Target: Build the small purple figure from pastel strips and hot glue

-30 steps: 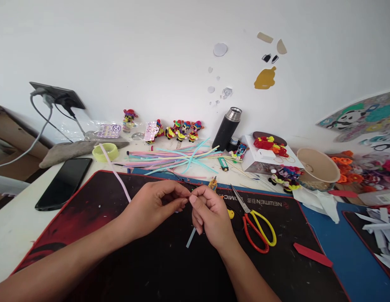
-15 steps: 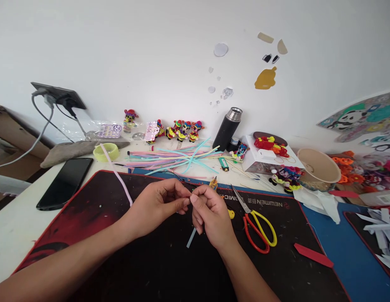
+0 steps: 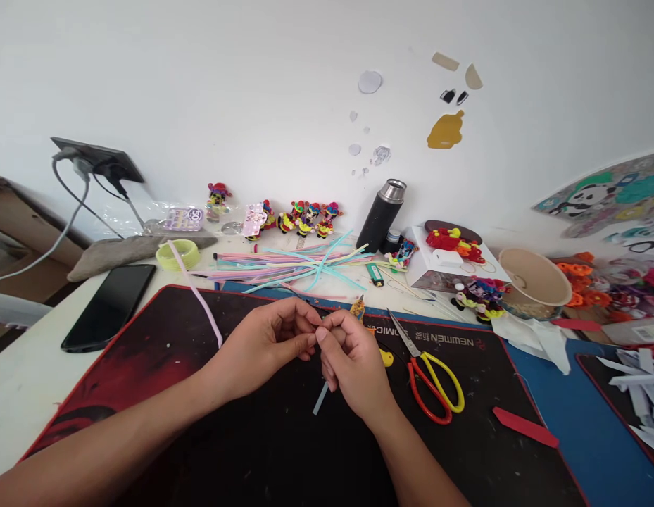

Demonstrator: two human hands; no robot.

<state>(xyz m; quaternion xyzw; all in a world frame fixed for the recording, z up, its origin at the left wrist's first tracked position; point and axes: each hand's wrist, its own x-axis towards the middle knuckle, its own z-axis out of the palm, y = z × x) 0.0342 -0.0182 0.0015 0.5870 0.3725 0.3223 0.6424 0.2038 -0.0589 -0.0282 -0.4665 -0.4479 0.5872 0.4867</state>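
Observation:
My left hand [image 3: 268, 345] and my right hand [image 3: 353, 359] meet fingertip to fingertip over the black mat [image 3: 242, 451]. Both are closed in a pinch, and whatever lies between the fingertips is too small to make out. A pale blue-grey strip [image 3: 320, 399] shows just below my right hand's fingers. Beyond my left wrist, a lilac pipe cleaner [image 3: 200, 299] slants down to the mat. Scissors [image 3: 429, 380] with a red and a yellow handle lie right of my right hand, beside a small yellow piece [image 3: 386, 358].
Several pipe cleaners [image 3: 284, 266] are spread behind the mat. A phone [image 3: 109, 308] and yellow-green coil [image 3: 177, 255] are left. A black flask [image 3: 380, 215], green lighter [image 3: 375, 274], white box [image 3: 437, 271] and beige bowl [image 3: 535, 278] stand or lie behind. A red strip [image 3: 526, 427] lies right.
Almost nothing differs. My right hand's fingers have shifted very slightly to the left, still against my left fingertips.

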